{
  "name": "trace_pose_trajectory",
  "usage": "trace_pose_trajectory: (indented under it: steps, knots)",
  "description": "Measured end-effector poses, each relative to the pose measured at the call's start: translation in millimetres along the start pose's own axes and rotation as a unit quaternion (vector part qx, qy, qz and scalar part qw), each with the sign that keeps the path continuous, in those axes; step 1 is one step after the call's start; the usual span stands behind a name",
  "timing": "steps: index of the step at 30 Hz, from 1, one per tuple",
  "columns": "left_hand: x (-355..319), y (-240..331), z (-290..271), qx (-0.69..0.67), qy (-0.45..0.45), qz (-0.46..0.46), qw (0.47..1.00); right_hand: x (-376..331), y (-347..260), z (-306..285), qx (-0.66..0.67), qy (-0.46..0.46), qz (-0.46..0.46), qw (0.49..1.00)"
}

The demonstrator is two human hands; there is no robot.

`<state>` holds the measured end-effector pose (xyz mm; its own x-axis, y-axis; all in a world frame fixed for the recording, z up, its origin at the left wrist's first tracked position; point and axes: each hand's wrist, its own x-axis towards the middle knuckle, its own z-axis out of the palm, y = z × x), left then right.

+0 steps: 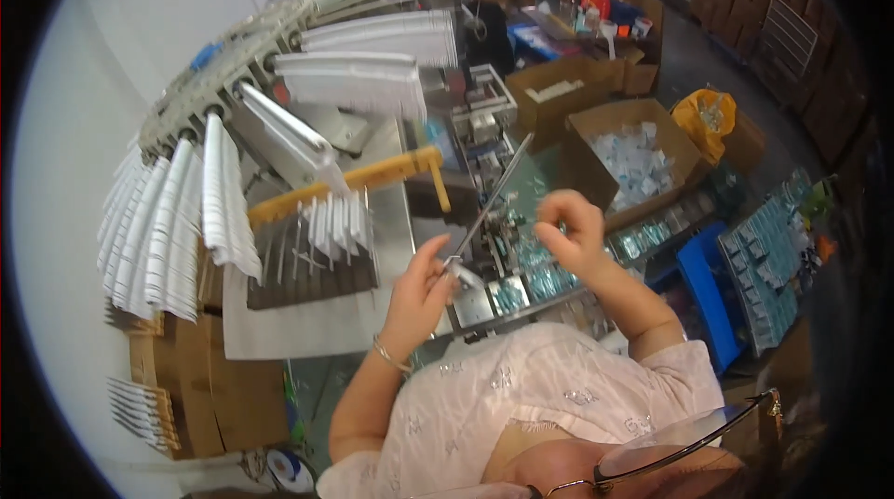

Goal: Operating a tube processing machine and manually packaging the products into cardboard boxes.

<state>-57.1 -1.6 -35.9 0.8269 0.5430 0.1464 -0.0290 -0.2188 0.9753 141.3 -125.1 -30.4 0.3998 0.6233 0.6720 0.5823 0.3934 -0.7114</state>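
My left hand (421, 299) holds the lower end of a thin metal rod (494, 196), thumb and fingers closed round it. The rod slants up and away to the right over the work line. By my fingertips is a small whitish piece (468, 276); whether it is joined to the rod I cannot tell. My right hand (575, 231) is raised right of the rod, apart from it, with fingers curled toward the thumb. Anything between those fingers is too small to make out. Below that hand, small clear-and-teal packets (545, 283) lie in a row of compartments.
A rotary rack (242, 57) with white pleated sleeves on its arms stands left. Under it, a dark slotted holder (312, 276) with white strips sits beside a yellow bar (345, 184). An open carton (689, 168) of small packets and a blue bin (710, 287) are right.
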Motion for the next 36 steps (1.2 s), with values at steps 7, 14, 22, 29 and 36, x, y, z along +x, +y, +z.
trace_pose_trajectory:
  steps: [7, 14, 22, 29, 36]
  knots:
    - [61, -12, 47, -0.387, -0.117, -0.116, 0.907, -67, 0, 22, -0.067, -0.145, -0.106, 0.981]
    - [44, -15, 45, -0.357, -0.2, -0.046, 0.911, -93, -15, 51, -0.238, 0.055, -0.098, 0.965]
    - [-34, -52, -166, -0.086, -0.37, -0.14, 0.914, -142, -108, 137, -0.034, 0.144, 0.013, 0.989]
    - [18, -131, -257, -0.164, -0.173, 0.009, 0.971, -126, -175, 216, -0.176, 0.131, -0.002, 0.976]
    - [77, -136, -223, -0.226, -0.073, 0.045, 0.97, -102, -210, 261, -0.288, 0.102, 0.04, 0.951]
